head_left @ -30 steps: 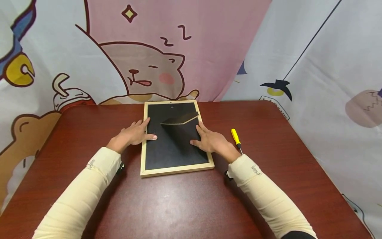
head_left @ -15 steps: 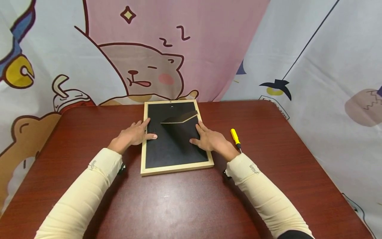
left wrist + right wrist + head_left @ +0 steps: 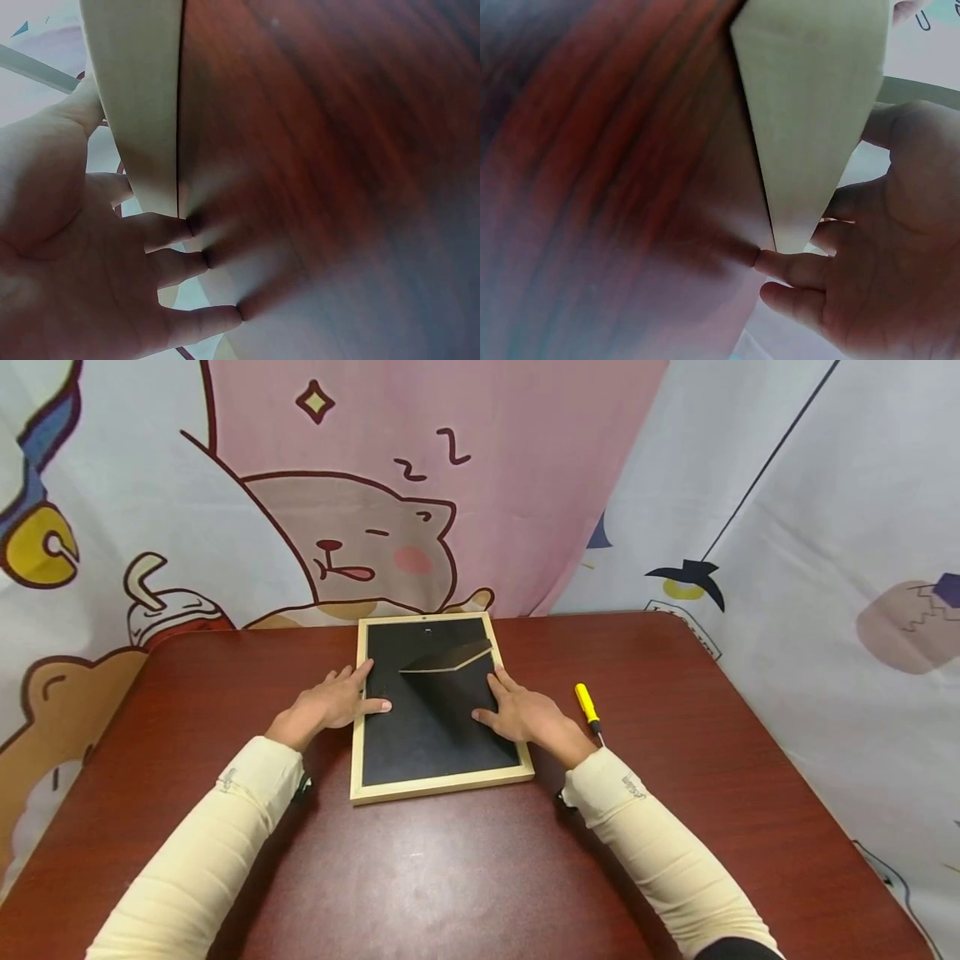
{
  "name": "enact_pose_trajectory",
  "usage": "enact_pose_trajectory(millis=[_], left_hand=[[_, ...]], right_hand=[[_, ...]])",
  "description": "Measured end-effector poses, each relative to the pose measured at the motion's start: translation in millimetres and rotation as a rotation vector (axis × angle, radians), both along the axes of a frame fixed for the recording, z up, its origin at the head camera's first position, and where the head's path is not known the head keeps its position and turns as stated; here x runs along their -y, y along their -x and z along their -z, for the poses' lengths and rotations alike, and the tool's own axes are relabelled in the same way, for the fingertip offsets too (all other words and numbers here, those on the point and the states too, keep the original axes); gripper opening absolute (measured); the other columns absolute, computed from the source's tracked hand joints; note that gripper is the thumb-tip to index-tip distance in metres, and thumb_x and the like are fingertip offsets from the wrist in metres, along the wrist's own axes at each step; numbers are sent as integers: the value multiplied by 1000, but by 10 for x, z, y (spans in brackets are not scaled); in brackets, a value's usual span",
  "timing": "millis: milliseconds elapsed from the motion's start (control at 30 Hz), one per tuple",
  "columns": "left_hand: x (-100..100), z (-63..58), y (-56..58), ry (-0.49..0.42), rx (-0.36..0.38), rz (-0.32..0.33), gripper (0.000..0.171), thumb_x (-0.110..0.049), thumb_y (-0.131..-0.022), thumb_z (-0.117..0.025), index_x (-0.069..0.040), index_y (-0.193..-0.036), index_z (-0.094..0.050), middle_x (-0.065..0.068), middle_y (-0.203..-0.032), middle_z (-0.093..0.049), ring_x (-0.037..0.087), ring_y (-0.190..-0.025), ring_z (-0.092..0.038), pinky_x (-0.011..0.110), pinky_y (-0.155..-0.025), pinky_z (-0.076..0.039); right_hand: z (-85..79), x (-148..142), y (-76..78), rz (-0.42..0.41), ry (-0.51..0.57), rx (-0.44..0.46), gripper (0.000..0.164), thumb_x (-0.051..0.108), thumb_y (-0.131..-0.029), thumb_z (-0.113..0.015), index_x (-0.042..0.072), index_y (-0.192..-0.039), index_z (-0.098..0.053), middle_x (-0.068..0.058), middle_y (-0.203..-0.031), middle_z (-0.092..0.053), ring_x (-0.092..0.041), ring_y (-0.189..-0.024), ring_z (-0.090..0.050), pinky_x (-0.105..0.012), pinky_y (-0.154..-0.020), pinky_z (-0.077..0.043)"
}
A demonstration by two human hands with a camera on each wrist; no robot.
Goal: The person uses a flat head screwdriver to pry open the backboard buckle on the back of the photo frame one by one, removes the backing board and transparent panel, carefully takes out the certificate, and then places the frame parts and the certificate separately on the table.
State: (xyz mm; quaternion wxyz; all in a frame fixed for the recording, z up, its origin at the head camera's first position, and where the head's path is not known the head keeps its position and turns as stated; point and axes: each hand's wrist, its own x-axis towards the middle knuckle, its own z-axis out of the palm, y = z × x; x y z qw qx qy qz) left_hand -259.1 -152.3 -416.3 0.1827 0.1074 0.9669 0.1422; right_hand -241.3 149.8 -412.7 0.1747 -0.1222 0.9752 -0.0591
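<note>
A picture frame (image 3: pixel 442 787) with a pale wooden rim and black backing lies face down on the table. Its black easel stand (image 3: pixel 450 657) is swung up from the backing. My left hand (image 3: pixel 330 700) rests across the left edge with fingers spread, the thumb on the backing. In the left wrist view, some fingertips (image 3: pixel 225 315) of that hand touch the tabletop beside the rim. Across the right edge lies my right hand (image 3: pixel 525 712), its thumb and fingers straight on the backing and rim. The right wrist view shows its outer fingers by the rim's side (image 3: pixel 810 97).
A yellow-handled screwdriver (image 3: pixel 587 706) lies to the right of the picture frame, its tip hidden behind the right sleeve. The dark red table (image 3: pixel 420 893) runs back to a printed cartoon curtain (image 3: pixel 540 485). A cable (image 3: pixel 896 877) hangs at the far right.
Both hands keep their places on the picture frame. The whole head view has shifted slightly; nothing else has visibly moved.
</note>
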Motion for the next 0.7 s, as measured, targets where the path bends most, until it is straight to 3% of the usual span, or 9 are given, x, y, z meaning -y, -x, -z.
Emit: enact_pose_trajectory(millis=[700], left_hand=[[6,11,-17,-11,16,0,96,-61,-93,-50,-10,-157,0,32,-157,-8,54,-143,-6,75,-105,-15]], right_hand=[[41,-14,-4,-1,23,-35,83,59,-95,-45,15,-158,-13,-3,-165,0,-32,-142,-34,-56,-105,-38]])
